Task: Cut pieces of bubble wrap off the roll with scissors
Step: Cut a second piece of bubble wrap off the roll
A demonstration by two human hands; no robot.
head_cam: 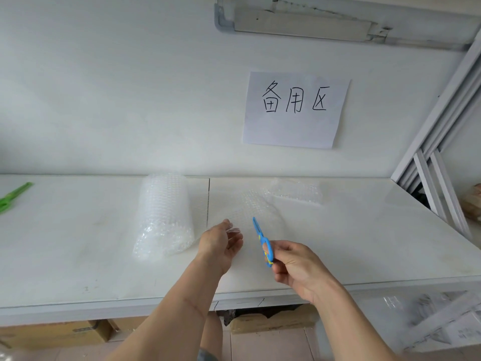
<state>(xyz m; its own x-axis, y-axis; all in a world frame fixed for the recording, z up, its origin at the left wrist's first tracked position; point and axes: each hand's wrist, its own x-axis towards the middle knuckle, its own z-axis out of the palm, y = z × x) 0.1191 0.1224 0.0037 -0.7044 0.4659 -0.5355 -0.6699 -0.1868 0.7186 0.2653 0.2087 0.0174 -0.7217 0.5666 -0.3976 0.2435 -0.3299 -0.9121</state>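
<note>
A clear bubble wrap roll (165,214) lies on the white table (78,243), left of centre. A loose sheet of bubble wrap (253,207) runs from it to the right, lifted off the table. My left hand (221,242) pinches the near edge of that sheet between thumb and fingers. My right hand (296,267) grips blue scissors (263,241) by the handles, blades closed and pointing up and away, just right of the pinched edge. A cut piece of bubble wrap (296,191) lies flat at the back right.
Green scissors (13,195) lie at the table's far left edge. A paper sign (295,109) hangs on the wall behind. A white metal frame (440,165) leans at the right. Cardboard boxes (57,334) sit under the table.
</note>
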